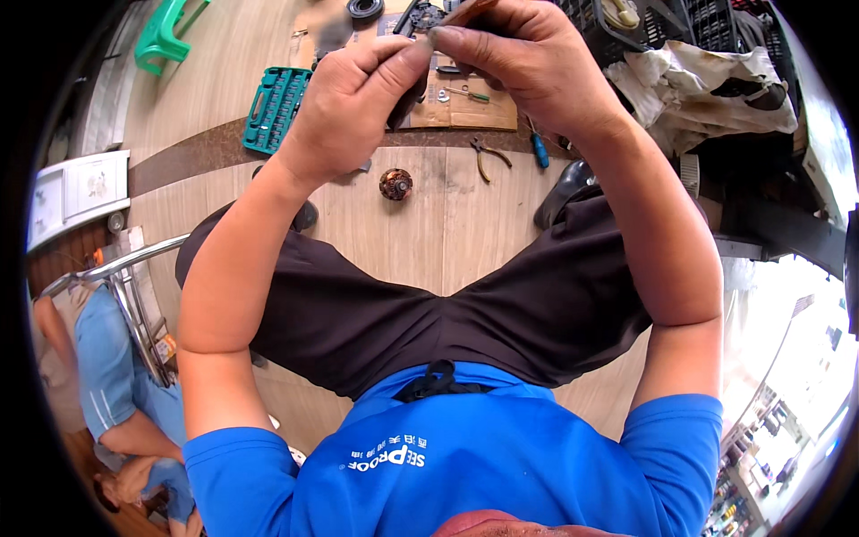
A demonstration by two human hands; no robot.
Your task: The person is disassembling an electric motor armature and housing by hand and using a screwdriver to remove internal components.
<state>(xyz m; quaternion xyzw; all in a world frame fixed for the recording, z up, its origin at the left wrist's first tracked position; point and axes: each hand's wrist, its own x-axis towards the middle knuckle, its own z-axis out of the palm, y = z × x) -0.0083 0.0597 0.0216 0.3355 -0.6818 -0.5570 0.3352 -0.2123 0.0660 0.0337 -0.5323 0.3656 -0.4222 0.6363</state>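
Both my hands are raised at the top of the view, their fingertips nearly meeting. My left hand (pixel 349 103) is closed, thumb pressed against the bent index finger. A dark piece (pixel 409 100) shows beneath its fingers; its kind cannot be made out. My right hand (pixel 537 67) pinches a thin brownish piece (pixel 469 11) between thumb and fingers, partly cut off by the upper edge. Below them on the floor, between my feet, rests a round copper-wound motor part (pixel 395 184). Pliers with yellowish handles (pixel 489 161) and a blue-handled screwdriver (pixel 539 149) lie to its right.
Cardboard (pixel 483 112) beyond my hands carries a green-handled screwdriver (pixel 467 94) and black parts. A teal tool case (pixel 277 109) lies left, near a green plastic stool (pixel 164 40). Black crates (pixel 617 31) and a stained cloth (pixel 716 85) stand right. Other people sit at lower left.
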